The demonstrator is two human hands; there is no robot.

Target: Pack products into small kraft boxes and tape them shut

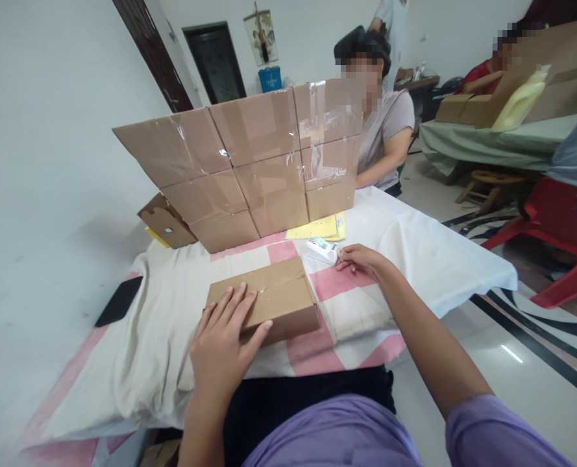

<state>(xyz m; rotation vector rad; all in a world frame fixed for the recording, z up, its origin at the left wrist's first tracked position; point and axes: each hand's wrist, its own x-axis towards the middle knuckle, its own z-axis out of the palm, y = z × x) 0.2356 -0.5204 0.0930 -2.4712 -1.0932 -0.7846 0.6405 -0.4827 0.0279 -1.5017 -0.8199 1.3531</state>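
A closed brown cardboard box (pixel 283 285) lies flat on the cloth-covered table. My left hand (pixel 227 334) rests on its left part, fingers spread over the top and thumb at the front edge. Right of the box's far corner is a small white tape dispenser (pixel 322 250). My right hand (pixel 359 259) is at the dispenser's right end, fingers bent together; whatever is between the fingertips is too small to make out.
A tall partition of taped cardboard (pixel 269 162) stands behind the box, with yellow sheets (pixel 317 227) at its foot. A black flat object (pixel 119 301) lies at the left edge. Across the table (pixel 429 253) sits a person.
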